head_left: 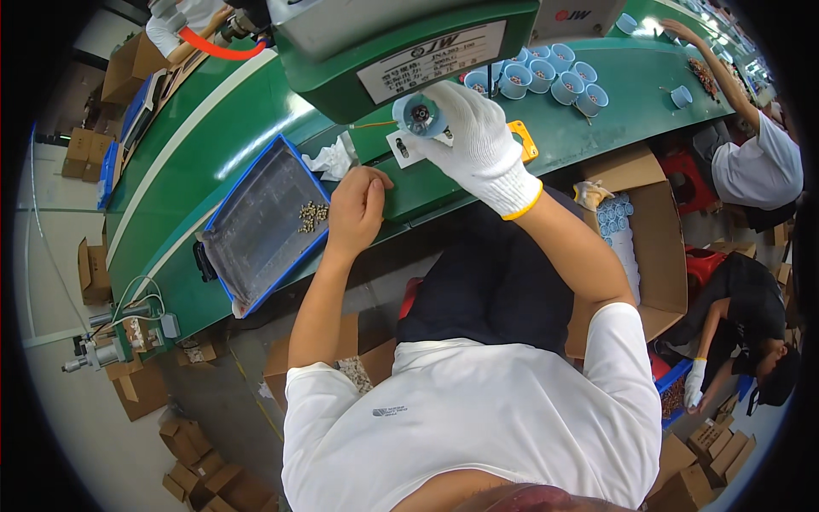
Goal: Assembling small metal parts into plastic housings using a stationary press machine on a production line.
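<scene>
- A small blue cup-shaped part [421,114] is held in the closed grip of the gloved right hand [478,141], upper centre of the frame, directly under the head of the green press machine [375,43].
- The bare left hand [357,209] is curled, fingertips pinched together at the desk [597,94] edge; whether a piece is pinched cannot be told.
- For good work, the part is best kept square to the press head, with fingers kept out from beneath it.
- A blue-rimmed tray [256,222], left of centre, contains a small cluster of brass pieces [312,216] near its right edge.
- Blue cups [546,75] are grouped on the desk at upper right; contents are unclear.
- A cardboard box [657,256] at right holds stacked blue cups.
</scene>
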`<control>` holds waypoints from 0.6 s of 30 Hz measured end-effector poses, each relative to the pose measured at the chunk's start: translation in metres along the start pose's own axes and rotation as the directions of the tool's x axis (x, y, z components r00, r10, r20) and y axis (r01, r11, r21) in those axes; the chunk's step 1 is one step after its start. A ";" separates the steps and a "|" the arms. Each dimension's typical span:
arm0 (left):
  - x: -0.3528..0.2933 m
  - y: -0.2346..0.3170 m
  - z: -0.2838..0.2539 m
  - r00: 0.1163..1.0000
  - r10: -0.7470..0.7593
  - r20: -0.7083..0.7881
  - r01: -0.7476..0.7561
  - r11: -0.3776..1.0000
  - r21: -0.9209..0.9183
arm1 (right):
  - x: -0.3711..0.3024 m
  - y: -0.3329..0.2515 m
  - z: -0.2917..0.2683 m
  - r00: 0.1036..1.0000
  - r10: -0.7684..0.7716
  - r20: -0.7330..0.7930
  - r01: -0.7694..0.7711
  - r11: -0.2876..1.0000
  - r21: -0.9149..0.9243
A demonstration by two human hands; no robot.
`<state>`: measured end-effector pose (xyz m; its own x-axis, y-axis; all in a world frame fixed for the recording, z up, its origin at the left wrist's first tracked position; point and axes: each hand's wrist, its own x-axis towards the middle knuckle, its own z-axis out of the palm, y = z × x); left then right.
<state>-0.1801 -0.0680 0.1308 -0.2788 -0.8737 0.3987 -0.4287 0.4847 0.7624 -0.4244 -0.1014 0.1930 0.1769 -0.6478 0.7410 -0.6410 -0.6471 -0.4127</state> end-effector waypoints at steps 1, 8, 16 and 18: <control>-0.002 -0.001 0.000 1.000 -0.005 -0.001 0.005 1.000 0.007 | -0.001 0.001 0.001 1.000 0.014 0.006 -0.014 1.000 -0.014; 0.000 -0.002 0.001 1.000 -0.017 0.002 0.017 1.000 0.008 | 0.014 0.004 0.001 0.994 0.041 0.099 -0.035 0.998 -0.060; -0.023 -0.003 -0.008 0.962 0.225 -0.155 -0.180 0.948 0.261 | -0.014 0.014 -0.053 0.989 0.137 0.059 -0.136 0.991 -0.013; -0.048 -0.012 -0.011 0.940 0.275 -0.201 -0.183 0.905 0.384 | -0.054 0.041 -0.068 0.984 0.134 0.120 -0.113 0.980 -0.166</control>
<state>-0.1520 -0.0321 0.1083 -0.2076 -0.6962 0.6872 -0.6668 0.6147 0.4214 -0.5111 -0.0650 0.1720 0.1778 -0.7725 0.6096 -0.7719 -0.4937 -0.4005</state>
